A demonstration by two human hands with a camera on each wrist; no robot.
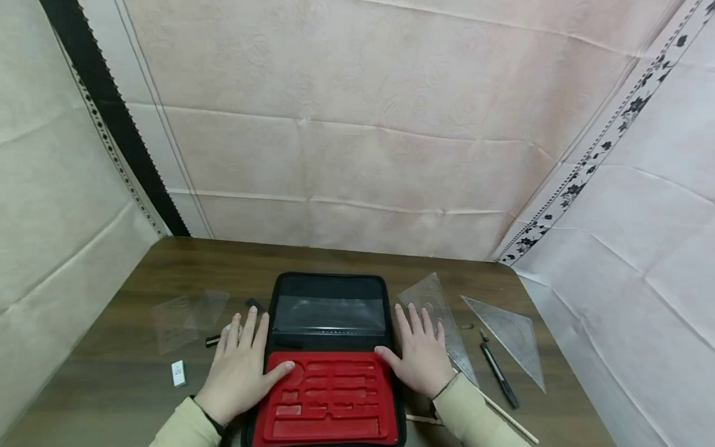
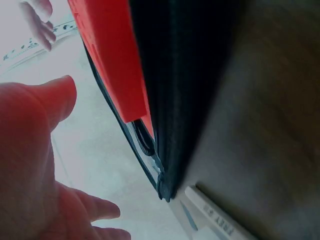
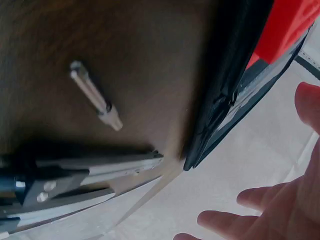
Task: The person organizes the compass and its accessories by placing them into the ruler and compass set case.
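Observation:
A black zip case [image 1: 329, 280] lies unfolded on the table, with a red moulded tray [image 1: 329, 428] in its near half and a clear pocket [image 1: 329, 316] in its far half. My left hand [image 1: 237, 366] is spread beside the case, its thumb reaching over the tray's left edge. On the other side, my right hand [image 1: 419, 357] has its fingers spread and its thumb over the tray's far right corner. Both hands hold nothing. The tray's shaped slots show bare red. In both wrist views the fingers stand straight and apart, beside the case's dark edge.
Clear set squares [image 1: 511, 332] and a black pen-like tool [image 1: 499, 374] lie to the right. A white eraser-like block [image 1: 178, 374] and clear thin sheets [image 1: 173, 320] are at left. Metal compass legs [image 3: 125, 167] and a small metal piece [image 3: 92, 92] lie beside the case.

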